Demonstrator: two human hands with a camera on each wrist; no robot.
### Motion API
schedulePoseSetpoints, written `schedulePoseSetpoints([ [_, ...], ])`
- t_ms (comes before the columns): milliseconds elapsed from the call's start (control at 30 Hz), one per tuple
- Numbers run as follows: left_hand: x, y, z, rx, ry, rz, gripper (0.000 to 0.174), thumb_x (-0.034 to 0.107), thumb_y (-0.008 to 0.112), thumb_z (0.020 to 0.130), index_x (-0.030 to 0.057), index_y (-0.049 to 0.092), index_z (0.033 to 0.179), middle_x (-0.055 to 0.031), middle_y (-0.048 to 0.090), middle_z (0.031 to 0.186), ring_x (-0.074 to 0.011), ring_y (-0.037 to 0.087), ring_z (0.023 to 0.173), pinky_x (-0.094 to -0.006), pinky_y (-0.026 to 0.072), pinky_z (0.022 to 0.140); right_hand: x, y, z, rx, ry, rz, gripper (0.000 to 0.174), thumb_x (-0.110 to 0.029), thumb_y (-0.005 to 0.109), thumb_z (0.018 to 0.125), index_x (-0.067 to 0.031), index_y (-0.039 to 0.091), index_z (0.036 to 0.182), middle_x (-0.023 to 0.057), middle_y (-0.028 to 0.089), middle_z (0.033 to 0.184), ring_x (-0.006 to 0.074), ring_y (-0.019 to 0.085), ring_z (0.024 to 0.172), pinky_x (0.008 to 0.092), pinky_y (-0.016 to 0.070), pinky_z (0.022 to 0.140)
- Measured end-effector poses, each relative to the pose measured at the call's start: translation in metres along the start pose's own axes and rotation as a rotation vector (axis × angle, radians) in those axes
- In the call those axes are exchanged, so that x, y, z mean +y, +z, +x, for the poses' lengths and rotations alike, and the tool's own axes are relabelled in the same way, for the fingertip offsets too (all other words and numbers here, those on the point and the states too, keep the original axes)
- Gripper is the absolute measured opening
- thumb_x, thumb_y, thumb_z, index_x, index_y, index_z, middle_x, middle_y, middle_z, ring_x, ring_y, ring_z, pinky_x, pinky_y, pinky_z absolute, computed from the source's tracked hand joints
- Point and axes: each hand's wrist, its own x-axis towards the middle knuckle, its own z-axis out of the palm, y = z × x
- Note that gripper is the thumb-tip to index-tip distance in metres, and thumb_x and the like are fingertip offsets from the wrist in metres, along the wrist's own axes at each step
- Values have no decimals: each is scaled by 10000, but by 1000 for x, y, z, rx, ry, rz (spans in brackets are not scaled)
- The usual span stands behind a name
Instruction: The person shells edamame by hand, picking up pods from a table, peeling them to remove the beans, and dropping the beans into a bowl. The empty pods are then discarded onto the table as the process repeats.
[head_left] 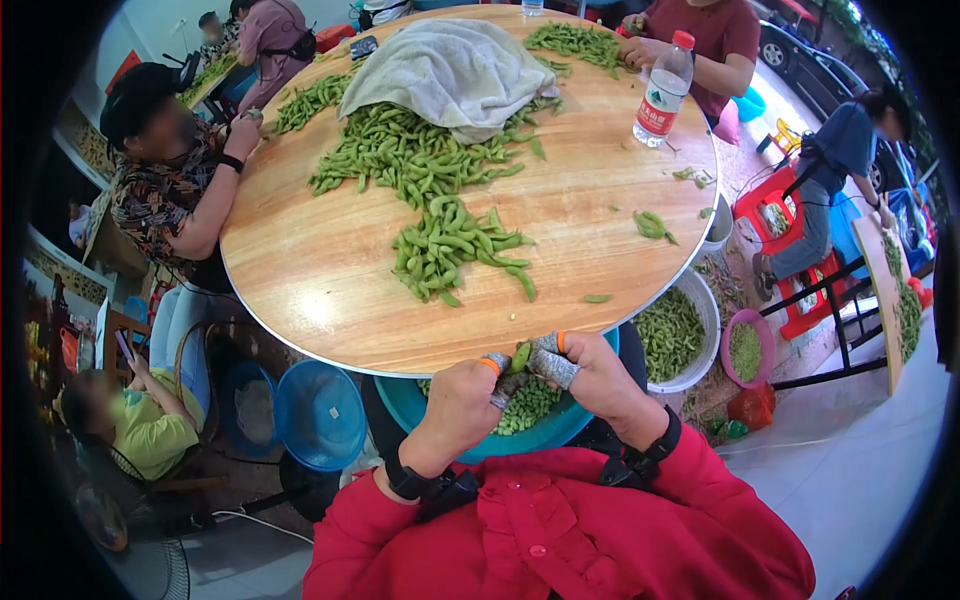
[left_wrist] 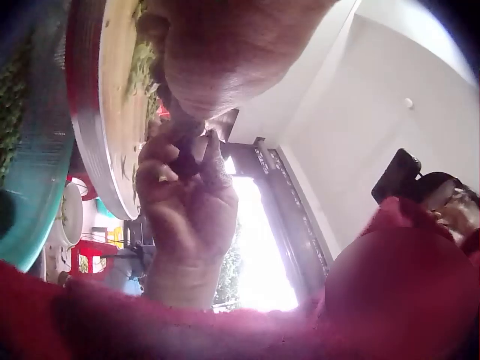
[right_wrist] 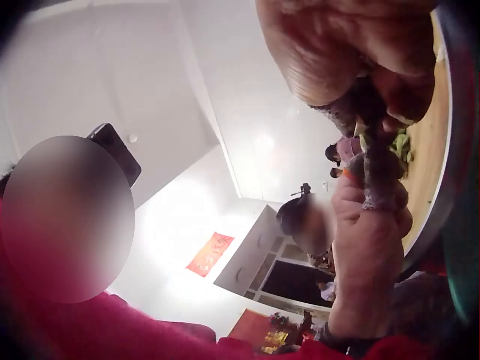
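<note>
Just past the table's near edge, my left hand (head_left: 458, 408) and right hand (head_left: 602, 388) meet fingertip to fingertip. Between them they pinch one green soybean pod (head_left: 520, 357). Grey wrapping with orange bands (head_left: 558, 342) covers some of the thumbs and fingers. Directly below is a teal basin (head_left: 405, 400) holding shelled green beans (head_left: 530, 408). In the left wrist view, the right hand (left_wrist: 187, 210) faces the camera with curled fingers. The right wrist view shows the left hand (right_wrist: 367, 247) from below; the pod is mostly hidden there.
A round wooden table (head_left: 330, 240) carries a heap of soybean pods (head_left: 410, 155), partly under a grey cloth (head_left: 445, 75). A water bottle (head_left: 664, 90) stands at right. A white bucket of pods (head_left: 672, 335) and blue basins (head_left: 320, 415) flank me. Other people sit around.
</note>
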Motion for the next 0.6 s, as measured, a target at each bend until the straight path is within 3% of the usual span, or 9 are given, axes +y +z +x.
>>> schedulePoseSetpoints([
  [200,-2,7,-4,59,34,101,144,82,621,692,33,560,813,-154,538,614,-342,538,559,-388,416,476,13,1,5,39,-17,-14,149,-119,513,841,6,580,797,-40,515,652,35,415,612,213,362,527],
  [300,-9,18,-7,137,76,7,125,84,612,721,22,542,805,-140,518,587,-299,525,513,-354,407,465,23,5,12,19,-6,95,145,-131,518,846,-5,579,808,-46,512,670,31,414,625,209,358,539],
  [400,-9,22,-13,108,-122,-378,113,96,595,761,14,525,795,-119,500,569,-234,490,484,-312,397,468,35,10,15,-26,-30,264,141,-144,521,849,-20,570,806,-52,512,694,28,417,643,201,356,556],
  [500,-10,27,-21,59,-347,-712,152,145,579,791,6,529,827,-144,533,624,-300,509,539,-340,401,501,46,10,17,-75,-79,325,136,-146,522,850,-28,559,793,-57,509,704,28,421,651,197,359,567],
  [600,-3,18,-14,93,-246,-419,156,116,592,763,5,528,852,-135,539,622,-311,524,562,-351,409,500,43,11,17,-46,-82,265,128,-132,527,844,-20,553,788,-54,510,699,36,431,651,204,371,570],
])
